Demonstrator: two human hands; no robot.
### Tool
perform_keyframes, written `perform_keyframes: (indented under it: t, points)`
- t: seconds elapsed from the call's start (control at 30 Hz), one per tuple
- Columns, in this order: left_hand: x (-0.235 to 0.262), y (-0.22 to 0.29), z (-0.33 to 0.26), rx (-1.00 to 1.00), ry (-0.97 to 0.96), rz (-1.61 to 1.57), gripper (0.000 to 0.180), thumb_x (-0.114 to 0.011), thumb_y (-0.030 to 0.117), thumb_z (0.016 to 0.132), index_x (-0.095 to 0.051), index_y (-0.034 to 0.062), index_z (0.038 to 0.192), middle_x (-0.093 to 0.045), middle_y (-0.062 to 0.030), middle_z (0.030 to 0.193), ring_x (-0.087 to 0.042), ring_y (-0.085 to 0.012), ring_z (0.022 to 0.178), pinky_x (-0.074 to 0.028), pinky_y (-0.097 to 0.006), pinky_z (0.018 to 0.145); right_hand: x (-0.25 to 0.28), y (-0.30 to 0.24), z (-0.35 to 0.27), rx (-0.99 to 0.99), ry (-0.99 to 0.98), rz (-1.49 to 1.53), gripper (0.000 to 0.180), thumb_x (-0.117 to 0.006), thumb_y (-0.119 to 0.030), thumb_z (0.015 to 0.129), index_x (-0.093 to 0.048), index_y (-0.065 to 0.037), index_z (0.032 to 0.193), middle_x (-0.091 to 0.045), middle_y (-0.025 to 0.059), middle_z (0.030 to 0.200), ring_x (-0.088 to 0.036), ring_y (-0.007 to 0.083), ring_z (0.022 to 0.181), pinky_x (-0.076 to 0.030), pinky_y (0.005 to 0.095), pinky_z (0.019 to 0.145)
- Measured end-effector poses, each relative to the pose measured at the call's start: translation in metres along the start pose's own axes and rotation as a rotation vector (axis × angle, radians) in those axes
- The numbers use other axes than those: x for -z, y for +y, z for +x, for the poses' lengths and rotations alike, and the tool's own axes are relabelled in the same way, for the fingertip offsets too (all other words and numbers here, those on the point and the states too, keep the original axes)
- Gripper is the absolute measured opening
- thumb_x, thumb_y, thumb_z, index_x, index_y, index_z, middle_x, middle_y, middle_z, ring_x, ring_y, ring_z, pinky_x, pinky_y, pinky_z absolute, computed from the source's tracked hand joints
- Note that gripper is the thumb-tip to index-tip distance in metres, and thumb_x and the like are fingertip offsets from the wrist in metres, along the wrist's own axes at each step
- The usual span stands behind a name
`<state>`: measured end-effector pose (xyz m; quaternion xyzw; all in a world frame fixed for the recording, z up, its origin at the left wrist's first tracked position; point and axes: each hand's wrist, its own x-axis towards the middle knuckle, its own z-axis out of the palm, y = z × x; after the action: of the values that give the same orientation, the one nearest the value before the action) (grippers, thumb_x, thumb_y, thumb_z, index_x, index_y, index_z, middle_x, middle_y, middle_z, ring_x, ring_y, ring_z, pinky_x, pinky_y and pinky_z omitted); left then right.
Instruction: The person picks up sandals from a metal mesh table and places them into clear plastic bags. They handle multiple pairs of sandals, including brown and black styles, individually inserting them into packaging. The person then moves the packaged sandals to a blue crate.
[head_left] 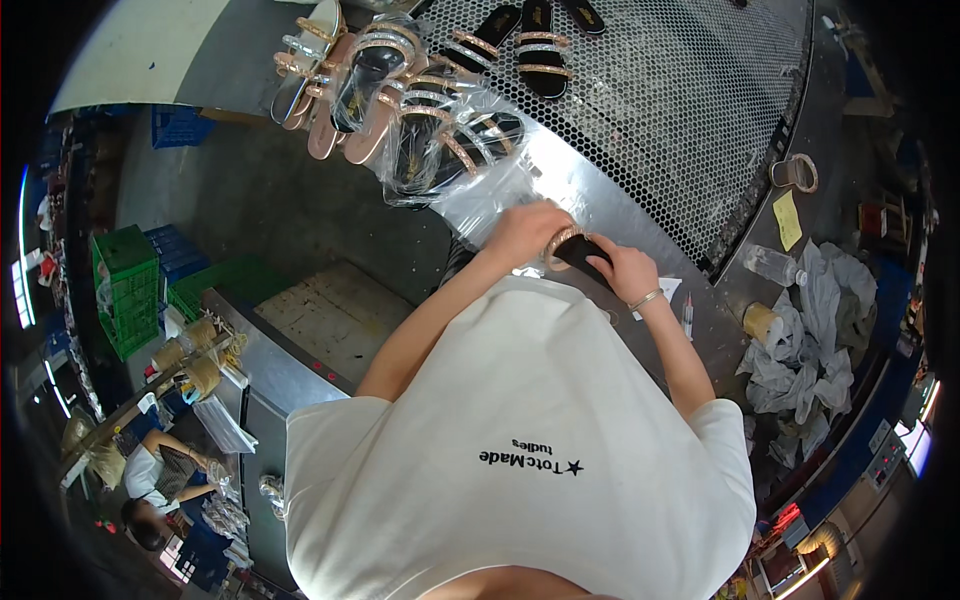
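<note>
Close to my chest, a black-soled slide sandal with glittery gold straps lies between my two hands. My right hand, with a bracelet at its wrist, is closed on the black end of the sole. At the strapped end, my left hand is closed, its fingertips partly hidden behind the sandal. Clear plastic wrap spreads over the metal edge just beyond my left hand. Farther off to the left sits a pile of sandals, some with pink soles and several in clear bags.
Black sandals lie on a perforated metal conveyor ahead. To the right are a plastic bottle, a yellow note, a tape roll and crumpled plastic. Green crates and a seated person are at left.
</note>
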<state>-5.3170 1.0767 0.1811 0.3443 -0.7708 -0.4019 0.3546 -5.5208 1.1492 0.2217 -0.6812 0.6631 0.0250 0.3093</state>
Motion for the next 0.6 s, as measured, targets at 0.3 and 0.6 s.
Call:
perform_keyframes:
  t: [0.3, 0.6]
  points:
    - [0.045, 0.045, 0.045, -0.387, -0.226, 0.371, 0.010, -0.062, 0.016, 0.072, -0.060, 0.0098, 0.079, -0.055, -0.0026, 0.066, -0.059, -0.0170, 0.063, -0.047, -0.031, 0.054, -0.014, -0.021, -0.006, -0.362, -0.070, 1.402, 0.039, -0.064, -0.020, 0.081, -0.050, -0.005, 0.114, -0.062, 0.0048, 0.073, -0.058, 0.0093, 0.062, -0.044, 0.0210, 0.053]
    - [0.011, 0.071, 0.063, -0.332, -0.089, 0.203, 0.008, -0.062, 0.012, 0.072, -0.061, 0.0093, 0.080, -0.062, -0.0026, 0.074, -0.061, -0.0180, 0.061, -0.049, -0.029, 0.053, 0.027, -0.037, -0.026, 0.122, 0.699, 0.166, 0.029, -0.060, -0.015, 0.080, -0.056, -0.008, 0.108, -0.060, 0.0084, 0.076, -0.055, 0.0211, 0.056, -0.043, 0.0290, 0.050]
